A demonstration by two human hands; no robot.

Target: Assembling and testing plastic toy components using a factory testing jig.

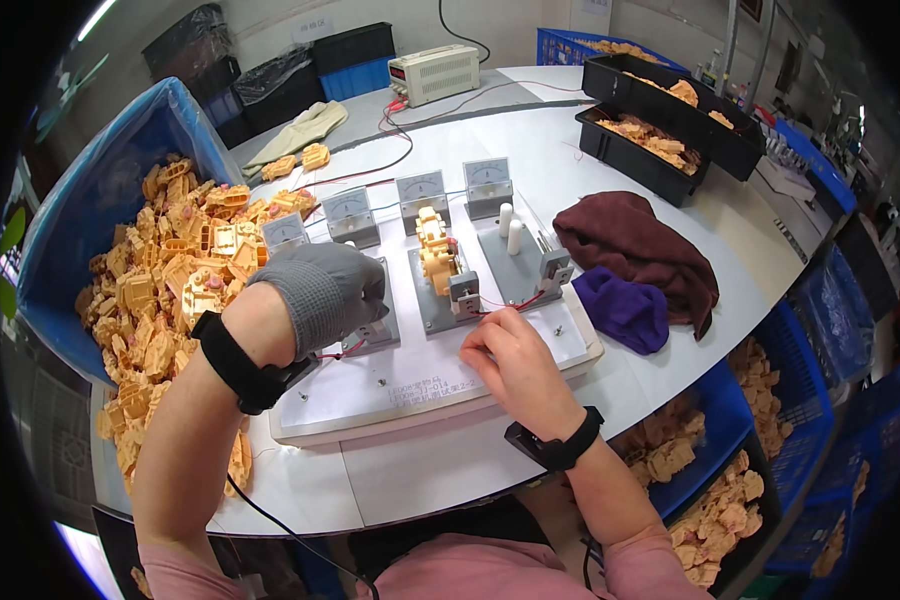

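Note:
My left hand [335, 288], in a grey knit glove, is curled over the left station of a white test fixture [320, 425]; whatever its fingers hold is hidden. My bare right hand [515, 355] is in front of the middle station, fingers bent and tips together beside a thin red wire, too small to make out if gripped. A yellow plastic gearbox-like part [435, 250] sits upright on the middle grey plate, just behind a small clamp block [464, 294]. On the right plate stand white pegs [514, 237] and another clamp block [555, 268]. Analog meters [421, 188] line the fixture's back.
A blue-lined bin [55, 270] heaped with yellow parts stands at left. Behind are a power supply [433, 75] with leads and a pale glove [305, 133]. Purple cloth [625, 310] and maroon cloth [650, 245] lie right of the fixture; black trays [640, 165] hold more parts.

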